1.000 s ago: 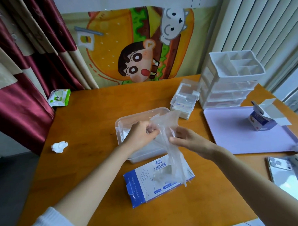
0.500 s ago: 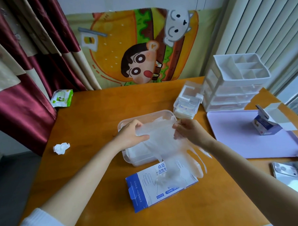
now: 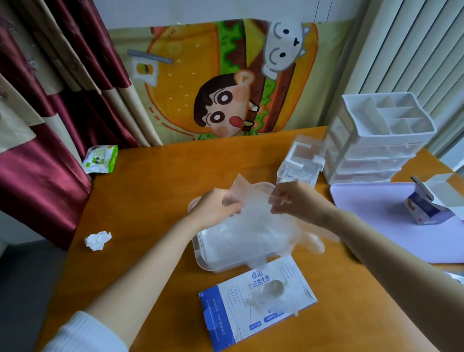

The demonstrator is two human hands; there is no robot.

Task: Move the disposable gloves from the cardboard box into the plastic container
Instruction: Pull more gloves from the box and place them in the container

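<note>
Now our glove (image 3: pixel 254 225) has swung up off the cardboard box (image 3: pixel 232 319) and spreads flat over the plastic container (image 3: pixel 200 259).
We pinch its cuff edge with the left hand (image 3: pixel 216 208) and the right hand (image 3: pixel 297 202), and its fingers trail over the near right rim. We judge this the laying-in step: next we lower it, tuck the fingers inside and let go. A spare glove (image 3: pixel 270 290) pokes from the box slot. The box reads 点范 一次性手套; the smaller print is too blurred.

Your orange tabletop (image 3: pixel 147 206), glove box (image 3: pixel 257 294) nearest you, plastic container (image 3: pixel 202 259) behind it, crumpled tissue (image 3: pixel 97 240) and wipes pack (image 3: pixel 100 158) left, lilac mat (image 3: pixel 381 222) right
</note>
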